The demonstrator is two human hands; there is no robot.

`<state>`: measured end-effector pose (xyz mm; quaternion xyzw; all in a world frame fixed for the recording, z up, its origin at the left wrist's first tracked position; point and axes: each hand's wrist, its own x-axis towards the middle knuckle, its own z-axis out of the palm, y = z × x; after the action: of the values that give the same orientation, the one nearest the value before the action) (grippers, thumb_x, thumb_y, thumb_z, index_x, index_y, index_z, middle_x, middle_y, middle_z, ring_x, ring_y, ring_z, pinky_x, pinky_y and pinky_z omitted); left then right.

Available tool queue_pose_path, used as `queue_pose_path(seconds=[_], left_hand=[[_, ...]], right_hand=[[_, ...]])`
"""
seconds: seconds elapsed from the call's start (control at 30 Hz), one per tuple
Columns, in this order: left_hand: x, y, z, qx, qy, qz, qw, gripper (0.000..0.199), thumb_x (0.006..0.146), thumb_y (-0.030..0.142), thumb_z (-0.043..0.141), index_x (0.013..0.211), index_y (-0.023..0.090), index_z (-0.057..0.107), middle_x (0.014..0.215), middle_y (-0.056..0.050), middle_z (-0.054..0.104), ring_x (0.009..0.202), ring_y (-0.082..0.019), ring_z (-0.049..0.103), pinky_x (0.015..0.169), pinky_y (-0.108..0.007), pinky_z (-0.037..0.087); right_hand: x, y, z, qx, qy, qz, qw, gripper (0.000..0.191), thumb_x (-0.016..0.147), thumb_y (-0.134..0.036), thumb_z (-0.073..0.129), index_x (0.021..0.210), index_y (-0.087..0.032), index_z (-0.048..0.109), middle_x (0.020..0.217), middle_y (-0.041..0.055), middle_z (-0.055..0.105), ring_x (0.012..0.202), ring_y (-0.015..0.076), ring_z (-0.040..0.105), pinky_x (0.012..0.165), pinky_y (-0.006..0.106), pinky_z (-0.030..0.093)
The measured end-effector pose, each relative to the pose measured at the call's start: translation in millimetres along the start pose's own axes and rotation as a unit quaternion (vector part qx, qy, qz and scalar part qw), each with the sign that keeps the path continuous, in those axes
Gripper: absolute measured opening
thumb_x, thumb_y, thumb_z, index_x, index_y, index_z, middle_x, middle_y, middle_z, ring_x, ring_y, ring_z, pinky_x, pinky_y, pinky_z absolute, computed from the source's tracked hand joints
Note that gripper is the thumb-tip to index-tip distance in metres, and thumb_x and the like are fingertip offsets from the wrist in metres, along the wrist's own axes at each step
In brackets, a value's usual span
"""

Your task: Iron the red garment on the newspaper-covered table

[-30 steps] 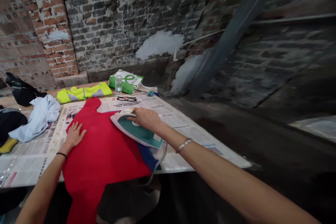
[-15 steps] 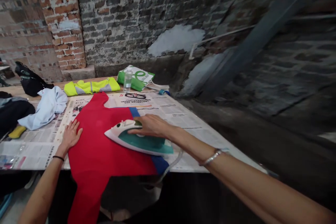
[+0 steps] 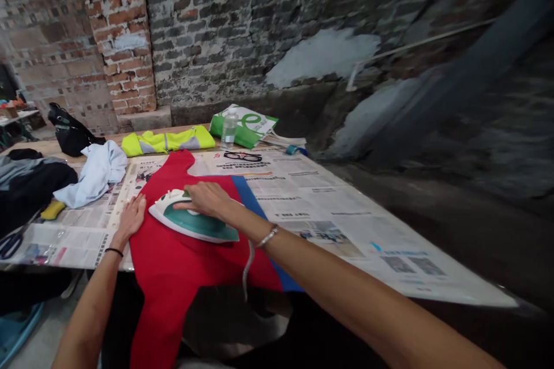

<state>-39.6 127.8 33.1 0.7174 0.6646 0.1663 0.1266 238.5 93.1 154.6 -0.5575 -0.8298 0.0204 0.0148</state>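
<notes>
On my feed the right hand is closed over the handle of a white and teal steam iron, while the left hand lies open, fingers spread, flat on a red cloth garment just beside the iron's nose. The step in hand looks like pressing: the iron sits on the upper part of the red cloth, which lies on spread newspaper and hangs over the near edge of the worktop. The iron rests flat with its nose pointing left toward the left hand. Its long axis runs across the worktop, slanting slightly from upper left to lower right, and its white cord drops from the heel end. I judge the next move calls for keeping the cloth taut under the left hand while the iron slides across the red. A blue cloth edges the red on the right. Farther off lie reading glasses, a water bottle and a yellow hi-vis vest
</notes>
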Motion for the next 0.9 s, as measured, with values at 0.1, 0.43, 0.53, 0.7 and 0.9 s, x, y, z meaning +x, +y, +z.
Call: queue_pose_path(seconds=[0.1, 0.43, 0.53, 0.7, 0.9], left_hand=[[0.1, -1.1, -2.9, -0.006, 0.005, 0.002, 1.000, 0.067, 0.109, 0.046, 0.008, 0.162, 0.022, 0.043, 0.168, -0.004, 0.042, 0.160, -0.022, 0.032, 0.132, -0.046, 0.027], [2.3, -5.7, -0.8, -0.016, 0.022, 0.026, 0.999, 0.063, 0.108, 0.046, 0.020, 0.155, 0.020, 0.053, 0.165, -0.008, 0.047, 0.158, -0.026, 0.036, 0.132, -0.050, 0.025], [2.8, -7.1, 1.6, -0.009, 0.019, 0.030, 0.999, 0.063, 0.108, 0.048, 0.022, 0.153, 0.020, 0.055, 0.165, -0.008, 0.048, 0.158, -0.027, 0.036, 0.132, -0.051, 0.025], [2.9, -6.7, 4.2, 0.007, 0.010, 0.035, 0.999, 0.063, 0.108, 0.051, 0.024, 0.153, 0.019, 0.055, 0.166, -0.008, 0.046, 0.160, -0.028, 0.032, 0.133, -0.052, 0.022], [2.5, -4.9, 3.9, 0.022, 0.008, 0.037, 0.999, 0.063, 0.107, 0.053, 0.026, 0.153, 0.020, 0.054, 0.167, -0.008, 0.044, 0.160, -0.029, 0.031, 0.132, -0.052, 0.021]], right_hand=[[7.2, -5.3, -3.8, 0.002, -0.001, -0.040, 0.999, 0.071, 0.096, -0.078, 0.051, 0.118, -0.015, 0.076, 0.113, 0.0222, 0.079, 0.115, 0.0356, 0.074, 0.085, 0.033, 0.052], [-78.3, 11.4, -3.0, -0.001, -0.063, -0.103, 0.993, 0.059, 0.093, -0.077, 0.061, 0.109, -0.021, 0.074, 0.092, 0.0122, 0.081, 0.097, 0.0311, 0.077, 0.072, 0.028, 0.045], [-78.7, 36.2, 0.7, -0.009, -0.063, -0.022, 0.998, 0.059, 0.096, -0.076, 0.056, 0.111, -0.022, 0.074, 0.095, 0.0135, 0.081, 0.097, 0.0315, 0.077, 0.074, 0.029, 0.046], [-43.2, 89.0, 5.4, -0.015, -0.021, 0.155, 0.988, 0.068, 0.097, -0.078, 0.050, 0.121, -0.019, 0.074, 0.110, 0.0198, 0.080, 0.108, 0.0338, 0.075, 0.084, 0.034, 0.052], [-1.1, 134.0, 6.0, -0.022, 0.027, 0.276, 0.961, 0.075, 0.100, -0.073, 0.051, 0.124, -0.005, 0.074, 0.119, 0.0311, 0.074, 0.117, 0.0342, 0.072, 0.094, 0.036, 0.051]])
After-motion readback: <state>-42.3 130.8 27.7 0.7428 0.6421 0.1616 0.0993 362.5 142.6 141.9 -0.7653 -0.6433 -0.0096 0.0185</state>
